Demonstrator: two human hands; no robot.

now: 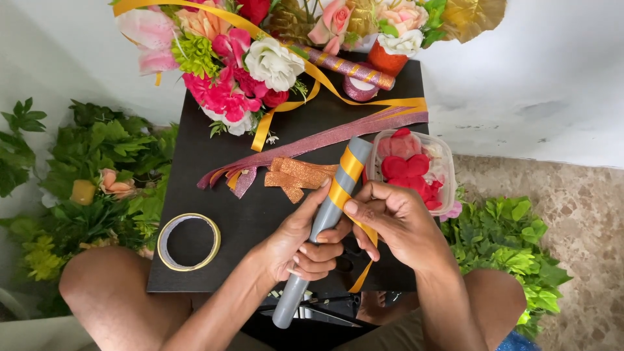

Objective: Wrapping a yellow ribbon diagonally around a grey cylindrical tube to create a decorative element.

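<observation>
A smooth grey tube [322, 224] slants over the black desk [214, 162], spiralled near its top with glossy yellow ribbon [341, 188]. The left hand [296, 244] wraps its grip closed around the tube's middle. The right hand [396, 221] pinches the ribbon against the tube. Nearby sit a tape roll [189, 242], glittery orange strips [299, 174] and a clear plastic tub of red petals [413, 170].

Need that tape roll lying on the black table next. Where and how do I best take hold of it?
Grip the tape roll by its thin rim, probably coming straight down from above. It lies flat and open in the middle, so one finger can go inside the ring and the thumb outside. Its near-left edge seems easiest: the left hand, now wrapped around the grey tube, is closest.
</observation>
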